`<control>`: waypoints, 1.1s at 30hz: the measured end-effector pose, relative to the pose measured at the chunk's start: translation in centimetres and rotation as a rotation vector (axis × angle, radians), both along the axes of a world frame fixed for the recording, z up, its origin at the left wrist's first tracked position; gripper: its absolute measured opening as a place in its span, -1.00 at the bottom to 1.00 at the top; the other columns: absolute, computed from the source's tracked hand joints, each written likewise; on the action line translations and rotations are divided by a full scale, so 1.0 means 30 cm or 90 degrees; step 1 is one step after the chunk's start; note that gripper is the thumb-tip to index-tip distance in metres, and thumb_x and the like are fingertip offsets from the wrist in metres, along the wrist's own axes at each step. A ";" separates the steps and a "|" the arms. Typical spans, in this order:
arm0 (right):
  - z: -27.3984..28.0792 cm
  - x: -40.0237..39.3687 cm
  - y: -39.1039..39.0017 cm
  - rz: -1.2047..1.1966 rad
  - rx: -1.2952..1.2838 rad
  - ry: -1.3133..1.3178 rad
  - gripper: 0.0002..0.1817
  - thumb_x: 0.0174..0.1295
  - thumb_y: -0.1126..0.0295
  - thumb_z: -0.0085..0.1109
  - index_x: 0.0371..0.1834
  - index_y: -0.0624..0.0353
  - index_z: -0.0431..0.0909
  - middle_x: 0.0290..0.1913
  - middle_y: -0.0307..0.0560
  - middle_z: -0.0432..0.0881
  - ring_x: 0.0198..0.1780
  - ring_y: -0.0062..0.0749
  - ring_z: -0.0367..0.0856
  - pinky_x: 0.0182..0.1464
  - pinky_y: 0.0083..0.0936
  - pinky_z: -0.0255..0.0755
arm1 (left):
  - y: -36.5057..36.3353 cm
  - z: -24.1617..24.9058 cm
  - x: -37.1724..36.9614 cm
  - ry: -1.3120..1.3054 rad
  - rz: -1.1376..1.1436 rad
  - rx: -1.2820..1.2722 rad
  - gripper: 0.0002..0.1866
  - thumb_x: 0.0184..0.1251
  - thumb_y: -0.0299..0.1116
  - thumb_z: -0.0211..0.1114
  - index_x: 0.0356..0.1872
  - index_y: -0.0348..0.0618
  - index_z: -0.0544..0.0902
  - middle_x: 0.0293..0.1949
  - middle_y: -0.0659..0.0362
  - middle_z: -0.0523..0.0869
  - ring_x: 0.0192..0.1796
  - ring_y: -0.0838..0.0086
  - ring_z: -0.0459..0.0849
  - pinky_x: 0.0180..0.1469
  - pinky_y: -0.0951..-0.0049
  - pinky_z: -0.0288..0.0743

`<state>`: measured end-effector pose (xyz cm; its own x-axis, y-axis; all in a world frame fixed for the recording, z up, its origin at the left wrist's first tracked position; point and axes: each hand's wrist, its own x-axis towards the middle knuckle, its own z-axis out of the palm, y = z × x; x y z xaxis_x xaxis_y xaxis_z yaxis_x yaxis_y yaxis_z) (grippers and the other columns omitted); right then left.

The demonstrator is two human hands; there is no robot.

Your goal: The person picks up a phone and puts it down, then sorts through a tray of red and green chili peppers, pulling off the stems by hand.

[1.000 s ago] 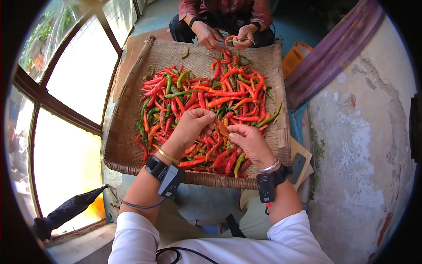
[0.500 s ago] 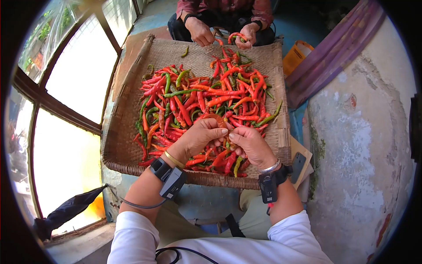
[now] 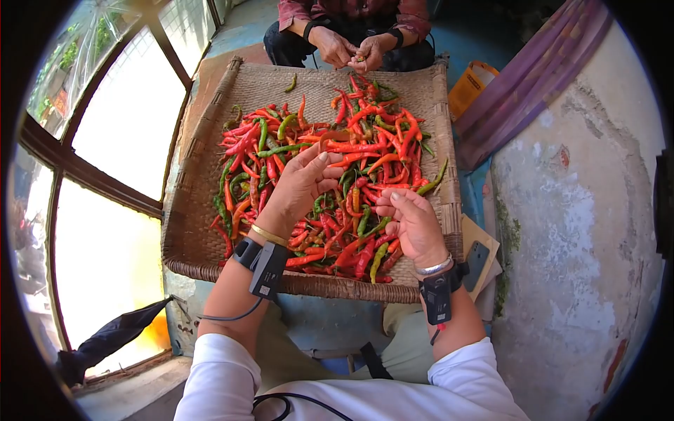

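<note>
My left hand [image 3: 305, 184] is over the peppers, its thumb and fingers bent around one end of a curved, dull red pepper [image 3: 333, 135] that juts out past the fingertips. To its right and a little nearer me, my right hand [image 3: 413, 221] is curled with thumb and fingers together; whatever it holds is too small to make out. Beneath both hands lies a heap of red and green peppers [image 3: 354, 151] on a large woven tray [image 3: 189, 217]. The two hands are apart.
Across the tray, another person's hands [image 3: 354, 52] meet above its far edge. A window [image 3: 112, 105] and a folded black umbrella [image 3: 112, 337] are on the left. On the right are a phone [image 3: 477, 261], a yellow bag [image 3: 474, 88], a purple curtain [image 3: 533, 70] and a wall [image 3: 576, 231].
My hands have separated. The left moved forward and left with the dull red pepper, the right shifted slightly right. The other person's hands came together, and the curved pepper there is out of sight.
</note>
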<state>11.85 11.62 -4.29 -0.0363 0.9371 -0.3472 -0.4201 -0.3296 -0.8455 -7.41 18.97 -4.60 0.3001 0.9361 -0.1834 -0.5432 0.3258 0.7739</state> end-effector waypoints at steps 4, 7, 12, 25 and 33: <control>-0.002 0.009 0.003 -0.004 0.000 -0.002 -0.78 0.17 0.31 0.00 -0.17 0.17 0.43 -0.30 -0.27 0.51 -0.31 -0.64 0.49 -0.51 -0.76 0.30 | -0.008 -0.065 0.023 0.305 -0.107 0.075 -0.61 0.27 -0.31 0.05 0.07 -0.28 0.33 -0.24 0.21 0.57 -0.33 0.59 0.56 -0.32 0.61 0.45; 0.004 0.010 0.005 -0.009 -0.001 0.010 -0.78 0.18 0.32 -0.01 -0.18 0.17 0.43 -0.31 -0.27 0.52 -0.32 -0.64 0.49 -0.51 -0.76 0.29 | -0.053 -0.125 0.054 0.546 -0.313 0.302 -0.67 0.13 -0.27 0.16 -0.10 -0.23 0.51 -0.33 0.06 0.62 -0.32 0.41 0.59 -0.30 0.39 0.45; 0.001 -0.002 0.007 0.002 0.002 0.024 -0.79 0.18 0.32 -0.01 -0.19 0.17 0.44 -0.33 -0.27 0.52 -0.35 -0.65 0.49 -0.50 -0.77 0.29 | -0.143 -0.151 0.084 0.853 -0.490 0.532 -0.80 -0.03 -0.27 0.21 -0.44 -0.18 0.55 -0.54 0.03 0.57 -0.44 0.21 0.56 -0.37 0.30 0.43; -0.022 -0.034 0.028 0.028 -0.016 0.033 -0.81 0.18 0.35 -0.03 -0.22 0.20 0.44 -0.37 -0.20 0.55 -0.37 -0.61 0.52 -0.54 -0.76 0.33 | -0.187 -0.228 0.120 0.956 -0.537 0.552 -0.77 0.00 -0.21 0.15 -0.48 -0.19 0.54 -0.53 -0.02 0.58 -0.39 0.12 0.59 -0.33 0.22 0.46; -0.029 -0.011 0.040 -0.001 -0.013 0.023 -0.82 0.19 0.36 -0.05 -0.23 0.21 0.43 -0.35 -0.16 0.56 -0.38 -0.59 0.54 -0.52 -0.73 0.35 | -0.202 -0.217 0.119 0.931 -0.452 0.512 -0.73 0.05 -0.20 0.12 -0.47 -0.26 0.52 -0.53 -0.01 0.60 -0.44 0.12 0.59 -0.36 0.21 0.47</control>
<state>11.50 12.82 -5.14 -0.0468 0.9301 -0.3643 -0.4506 -0.3451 -0.8233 -3.84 12.90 -11.12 0.6680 0.6994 -0.2543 0.7054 -0.4861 0.5159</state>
